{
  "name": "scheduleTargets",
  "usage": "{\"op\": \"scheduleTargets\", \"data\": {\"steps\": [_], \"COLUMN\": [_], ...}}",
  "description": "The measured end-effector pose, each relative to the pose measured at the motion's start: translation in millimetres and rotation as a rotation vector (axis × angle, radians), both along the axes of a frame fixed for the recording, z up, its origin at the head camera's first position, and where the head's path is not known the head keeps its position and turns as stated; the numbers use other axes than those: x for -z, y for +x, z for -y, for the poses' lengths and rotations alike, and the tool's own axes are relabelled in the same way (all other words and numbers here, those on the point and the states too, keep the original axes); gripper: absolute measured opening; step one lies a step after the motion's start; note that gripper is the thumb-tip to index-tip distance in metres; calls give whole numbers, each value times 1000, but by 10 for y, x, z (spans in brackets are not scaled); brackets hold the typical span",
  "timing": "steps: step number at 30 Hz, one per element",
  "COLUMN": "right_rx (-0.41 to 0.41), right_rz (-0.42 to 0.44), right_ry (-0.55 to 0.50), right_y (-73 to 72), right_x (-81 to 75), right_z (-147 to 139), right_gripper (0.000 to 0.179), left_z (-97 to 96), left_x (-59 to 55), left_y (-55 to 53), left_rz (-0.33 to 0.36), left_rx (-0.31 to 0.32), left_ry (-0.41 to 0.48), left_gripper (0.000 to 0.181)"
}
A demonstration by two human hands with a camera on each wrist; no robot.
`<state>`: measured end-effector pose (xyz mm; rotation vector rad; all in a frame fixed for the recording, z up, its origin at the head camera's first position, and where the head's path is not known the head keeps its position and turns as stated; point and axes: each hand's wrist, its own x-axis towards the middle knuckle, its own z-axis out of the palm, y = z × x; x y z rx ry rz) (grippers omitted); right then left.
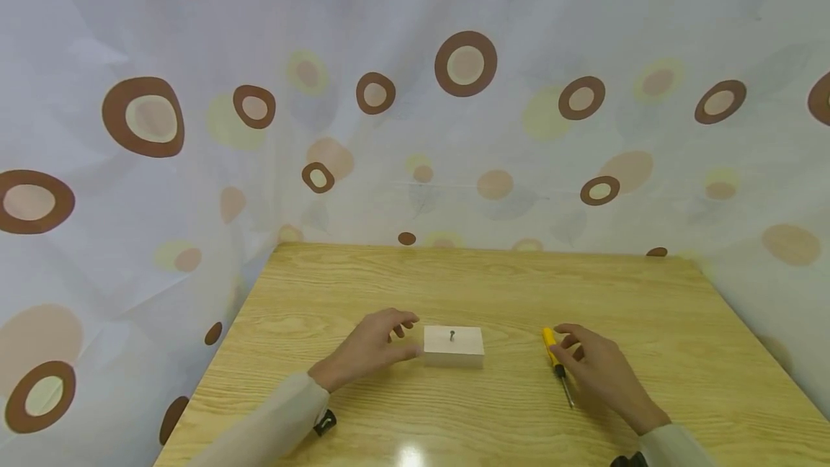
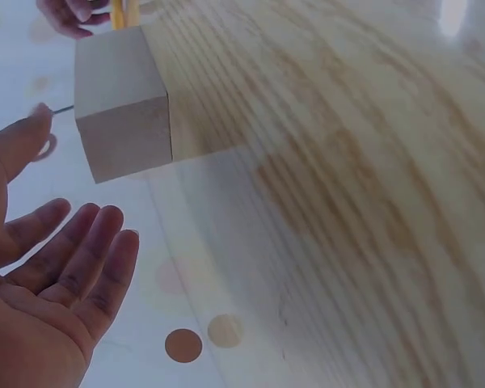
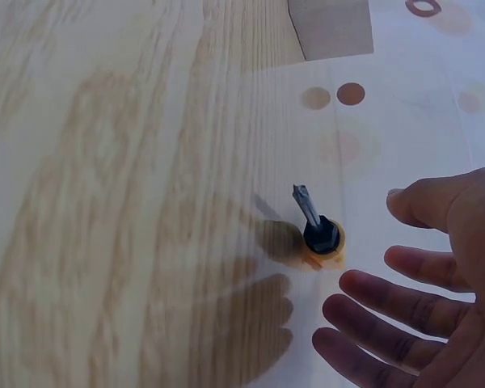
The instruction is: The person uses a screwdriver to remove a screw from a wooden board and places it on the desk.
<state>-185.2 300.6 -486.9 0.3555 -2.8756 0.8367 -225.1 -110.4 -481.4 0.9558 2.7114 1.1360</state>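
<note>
A pale wooden block (image 1: 453, 359) lies on the table with a screw (image 1: 452, 336) standing up from its top face. My left hand (image 1: 372, 344) is at the block's left side, fingers and thumb spread apart; the left wrist view shows its palm beside the block (image 2: 125, 105). To the right of the block lies a screwdriver (image 1: 549, 338) with a yellow handle, a black collar and a metal shaft pointing toward me. My right hand (image 1: 599, 370) hovers over its right side, fingers loosely bent. In the right wrist view the cross-shaped screwdriver tip (image 3: 301, 194) faces the camera, with the open fingers beside it.
The wood-grain table (image 1: 363, 279) reaches back to a white sheet (image 1: 415, 128) printed with brown, tan and yellow-green rounds, which also hangs along both sides. Dark wrist straps (image 1: 326, 422) show by the light sleeves.
</note>
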Motion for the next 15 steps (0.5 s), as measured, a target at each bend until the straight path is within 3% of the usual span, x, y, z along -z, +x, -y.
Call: {"op": "scheduleTargets", "data": {"steps": [15], "right_rx": [-15], "right_rz": [47], "right_ry": [12], "right_y": [-142], "right_x": [65], "right_z": [34], "right_gripper": [50], "left_z": [-167], "left_x": [72], "left_y": [5], "left_rz": [-29], "left_rx": [39], "left_ry": [-54], "left_gripper": [63]}}
